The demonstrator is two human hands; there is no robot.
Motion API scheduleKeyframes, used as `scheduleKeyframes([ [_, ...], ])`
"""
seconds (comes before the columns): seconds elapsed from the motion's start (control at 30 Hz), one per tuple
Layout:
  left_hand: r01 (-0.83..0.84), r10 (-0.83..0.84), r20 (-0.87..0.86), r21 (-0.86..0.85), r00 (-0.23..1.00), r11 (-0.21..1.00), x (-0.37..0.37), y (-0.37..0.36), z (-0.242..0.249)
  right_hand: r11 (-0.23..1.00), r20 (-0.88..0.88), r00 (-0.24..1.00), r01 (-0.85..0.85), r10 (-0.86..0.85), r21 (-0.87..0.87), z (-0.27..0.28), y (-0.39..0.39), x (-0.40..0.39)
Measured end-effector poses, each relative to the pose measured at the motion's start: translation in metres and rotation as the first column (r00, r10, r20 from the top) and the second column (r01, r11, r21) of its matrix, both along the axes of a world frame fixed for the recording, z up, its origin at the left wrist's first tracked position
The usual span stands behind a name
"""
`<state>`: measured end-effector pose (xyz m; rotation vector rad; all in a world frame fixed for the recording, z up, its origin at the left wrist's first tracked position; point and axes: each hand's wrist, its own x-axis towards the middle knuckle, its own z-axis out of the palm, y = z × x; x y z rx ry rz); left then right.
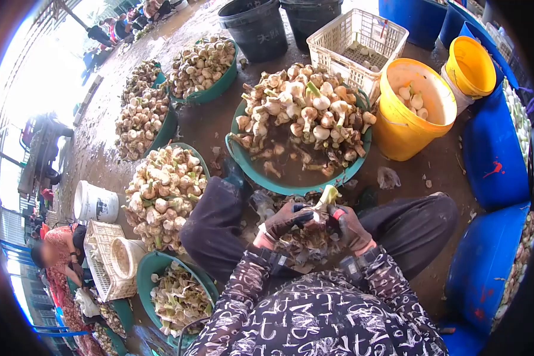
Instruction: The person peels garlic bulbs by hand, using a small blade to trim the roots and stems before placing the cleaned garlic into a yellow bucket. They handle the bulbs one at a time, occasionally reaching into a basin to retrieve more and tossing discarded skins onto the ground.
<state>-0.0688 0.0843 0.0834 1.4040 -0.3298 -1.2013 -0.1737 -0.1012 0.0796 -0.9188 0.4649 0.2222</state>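
My left hand (286, 218), in a dark glove, is closed on the left side of a garlic-like bulb (325, 200) with a pale green stem pointing up. At the bulb's right side, my right hand (351, 228), also gloved, has its fingers pressed against it. Both hands are between my knees, over a heap of peeled skins (305, 244). Just beyond them sits a wide green tub (291, 188) of muddy water, with many bulbs (299, 107) piled at its far side. Whether a tool is in either hand is hidden.
A yellow bucket (397, 133) with white bulbs and a cream crate (362, 56) stand beyond the tub, right. More bulb-filled tubs line the left. Blue barrels (495, 154) stand at the right. A person (65, 249) sits at the far left.
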Motion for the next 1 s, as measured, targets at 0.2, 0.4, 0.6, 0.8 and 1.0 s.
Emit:
scheduleKeyframes([
  [0.2, -0.292, 0.287, 0.221, -0.010, 0.932, 0.956, -0.023, -0.024, -0.018, 0.939, -0.281, 0.960, 0.092, 0.005, 0.331, 0.002, 0.003, 0.006],
  [0.4, -0.233, 0.035, 0.938, 0.049, 0.346, 0.971, -0.023, -0.024, 0.006, 0.997, -0.149, 0.989, -0.010, 0.021, 0.077, -0.045, -0.010, 0.009],
  [0.6, -0.281, 0.252, 0.164, 0.186, 0.954, 0.942, -0.020, -0.023, -0.022, 0.971, 0.036, 0.992, -0.109, 0.120, -0.214, 0.002, -0.018, 0.004],
  [0.8, -0.218, 0.284, 0.593, -0.182, 0.753, 0.959, -0.024, -0.001, -0.036, 0.816, 0.304, 0.918, -0.037, 0.256, -0.576, 0.011, -0.009, 0.008],
  [1.0, -0.147, 0.162, 0.873, -0.105, 0.461, 0.984, -0.022, 0.000, -0.018, 0.338, 0.386, 0.862, 0.274, 0.330, -0.900, -0.004, 0.011, 0.005],
])
